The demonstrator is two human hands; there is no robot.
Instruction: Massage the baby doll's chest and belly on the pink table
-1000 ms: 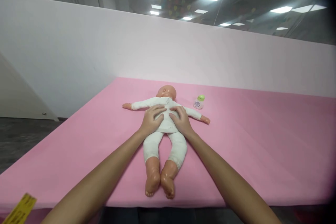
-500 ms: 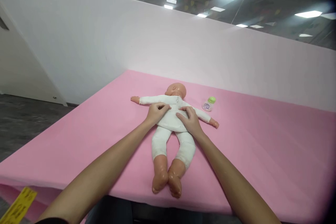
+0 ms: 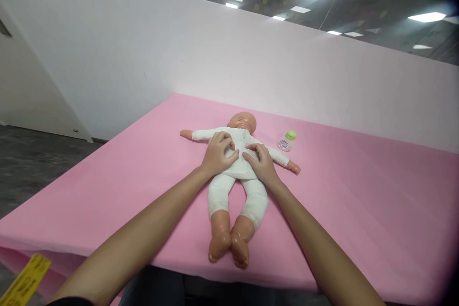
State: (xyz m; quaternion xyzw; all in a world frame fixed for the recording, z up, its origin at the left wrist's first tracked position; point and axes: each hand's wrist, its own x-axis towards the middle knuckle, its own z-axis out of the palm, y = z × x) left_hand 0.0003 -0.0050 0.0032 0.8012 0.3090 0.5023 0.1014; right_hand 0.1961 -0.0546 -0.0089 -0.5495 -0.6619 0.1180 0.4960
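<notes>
1. One white partition wall (image 3: 251, 57) runs behind the whole scene; above it the ceiling shows several lit panel lights.
2. One pink table surface (image 3: 358, 210) fills most of the view, its near edge running across the bottom of the picture.
3. One baby doll (image 3: 233, 186) lies face up near the middle of the pink surface, head toward the wall and feet toward the near edge. It wears a white suit, both arms are stretched out sideways, and its two bare feet lie side by side, touching.
4. Two bare forearms reach in from the bottom of the frame, one on each side of the doll's legs.
5. One left hand (image 3: 217, 155) rests on the doll's chest on the left side. Its fingers are curled and press into the white cloth; whether they pinch the fabric cannot be told.
6. One right hand (image 3: 263, 162) rests on the doll's torso on the right side, just beside the left hand, fingertips nearly meeting. Its fingers are bent and lie on the cloth, not closed around anything.
7. One small bottle (image 3: 286, 141) with a green cap stands on the pink surface near the doll's outstretched arm, apart from both hands.
8. One yellow tag (image 3: 23, 281) with dark print shows at the lower left corner, below the table edge.
</notes>
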